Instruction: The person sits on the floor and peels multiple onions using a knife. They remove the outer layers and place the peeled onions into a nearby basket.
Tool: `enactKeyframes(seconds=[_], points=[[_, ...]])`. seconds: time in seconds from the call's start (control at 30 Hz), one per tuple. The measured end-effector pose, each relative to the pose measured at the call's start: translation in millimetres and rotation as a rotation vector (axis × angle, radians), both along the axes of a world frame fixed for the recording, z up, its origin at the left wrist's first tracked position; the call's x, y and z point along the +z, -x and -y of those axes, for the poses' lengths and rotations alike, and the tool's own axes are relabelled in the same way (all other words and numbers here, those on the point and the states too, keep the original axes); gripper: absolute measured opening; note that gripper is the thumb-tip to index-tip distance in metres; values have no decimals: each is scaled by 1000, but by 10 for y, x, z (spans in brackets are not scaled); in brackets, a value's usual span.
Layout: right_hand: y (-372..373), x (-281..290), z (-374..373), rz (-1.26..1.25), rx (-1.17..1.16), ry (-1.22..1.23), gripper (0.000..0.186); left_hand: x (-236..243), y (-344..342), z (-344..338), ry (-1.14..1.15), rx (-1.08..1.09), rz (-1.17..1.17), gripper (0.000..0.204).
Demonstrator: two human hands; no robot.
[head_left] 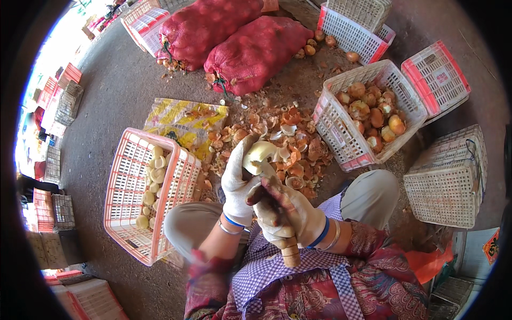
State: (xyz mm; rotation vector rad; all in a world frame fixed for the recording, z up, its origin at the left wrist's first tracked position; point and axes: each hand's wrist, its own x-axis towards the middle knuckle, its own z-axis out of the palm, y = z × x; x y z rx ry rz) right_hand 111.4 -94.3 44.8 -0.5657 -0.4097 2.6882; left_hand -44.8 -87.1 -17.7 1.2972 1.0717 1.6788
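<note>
My left hand (237, 184), in a white glove, grips a pale peeled onion (258, 153) held up over my lap. My right hand (288, 210), also gloved and stained, is closed round a knife with a wooden handle (290, 256); its blade end rests against the underside of the onion. Below the hands lies a checked purple apron (266, 277) across my knees. A heap of orange onion skins (290, 146) covers the ground just beyond the hands.
A pink-and-white basket (128, 160) of peeled onions lies at my left. Another basket (341, 128) with unpeeled onions stands at the right. Two red mesh sacks (250, 50) lie further off. Upturned crates (448, 181) sit at right; a yellow bag (181, 114) lies flat.
</note>
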Motion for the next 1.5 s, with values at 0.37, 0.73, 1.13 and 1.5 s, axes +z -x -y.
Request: enactKeyframes(seconds=[0.37,0.73,1.13,1.5], points=[[-103,-293,-73,-360,82,157,46,-41,19,-36,-73,79,-250,77],[-75,-190,42,-468,-10,302,48,-50,-101,-176,-370,386,-579,66],[-284,418,-30,387,-89,-339,44,21,-247,-125,193,-64,450,65],[-694,218,-497,1197,86,-2033,25,119,-1,-94,425,-382,435,79]])
